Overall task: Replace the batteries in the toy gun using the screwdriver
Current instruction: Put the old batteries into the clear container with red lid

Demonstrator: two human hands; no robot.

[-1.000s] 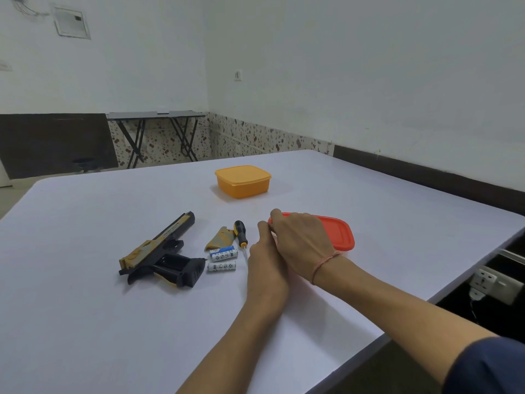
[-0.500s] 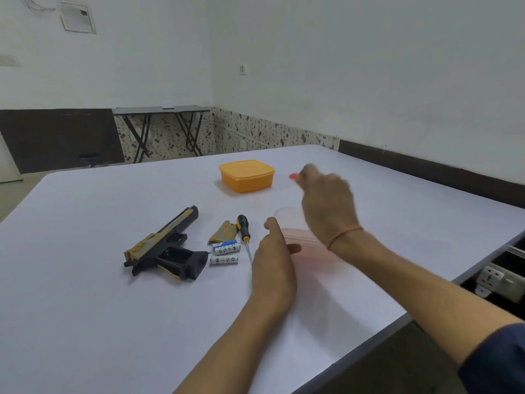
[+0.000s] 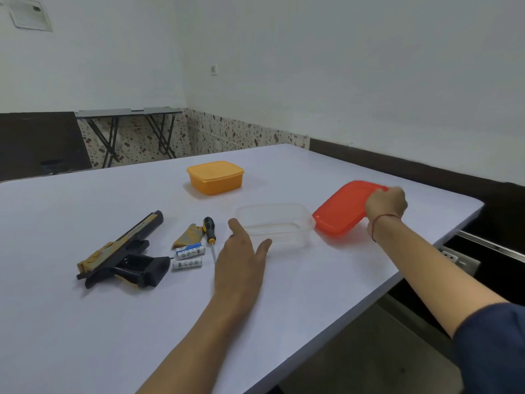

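A black and gold toy gun (image 3: 122,253) lies on the white table (image 3: 85,322) at the left. Beside its grip lie two white batteries (image 3: 189,256), a gold cover piece (image 3: 189,236) and a black-handled screwdriver (image 3: 210,233). A clear plastic box (image 3: 275,223) stands uncovered to the right of them. My left hand (image 3: 240,260) hovers with relaxed fingers next to the box's near left corner, holding nothing. My right hand (image 3: 385,204) grips the far edge of the red lid (image 3: 341,210), which is tilted with its near edge on the table, right of the box.
An orange lidded box (image 3: 215,177) stands farther back on the table. The table's right edge (image 3: 426,251) runs just past the red lid, with a power strip (image 3: 460,258) below it. A folding table (image 3: 127,129) stands by the far wall.
My right hand has lifted the red lid off the clear box and carried it to the right. My left hand has let go of the box and opened.
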